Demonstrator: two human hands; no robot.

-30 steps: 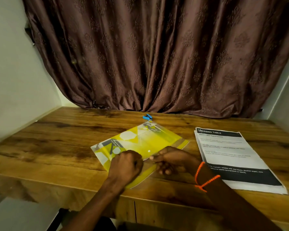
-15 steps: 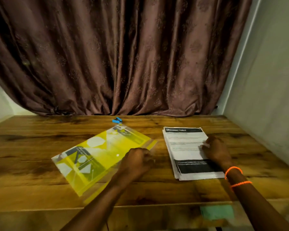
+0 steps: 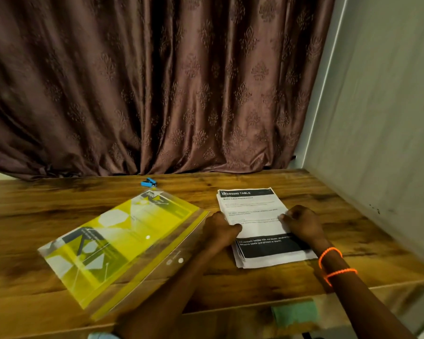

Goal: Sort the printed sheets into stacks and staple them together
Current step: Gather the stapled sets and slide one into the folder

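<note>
Nearest the table (image 3: 230, 293) edge: two forearms reach in, the right one wearing two orange wristbands (image 3: 333, 263).

Left hand (image 3: 219, 227) sits at the left margin of the pile of printed sheets (image 3: 260, 228), fingers curled, thumb lying over the top page. It appears to pinch that edge. Right hand (image 3: 301, 222) mirrors it on the right margin, fingers bent down onto the paper; whether it pinches sheets or only presses on them cannot be told from this angle. Hands on opposite edges suggests squaring up the pile or readying to lift it for sorting (a judgement only).

The pile lies flat on the table, right of centre, slightly fanned at its near-left corner, so the sheets are not yet aligned. Top page headed "DRESSING TABLE", with black bands at top and bottom. No staple visible; sorting looks barely begun.

Just left of the pile, apart from it: a clear plastic document folder (image 3: 118, 248) with yellow printed matter inside, lying askew, its snap flap toward the hands. Likely pushed aside to free working room.

Farther back, near the curtain (image 3: 157, 81): a small blue stapler (image 3: 148, 183), untouched, well apart from both hands. It will need fetching once a stack is made.
</note>
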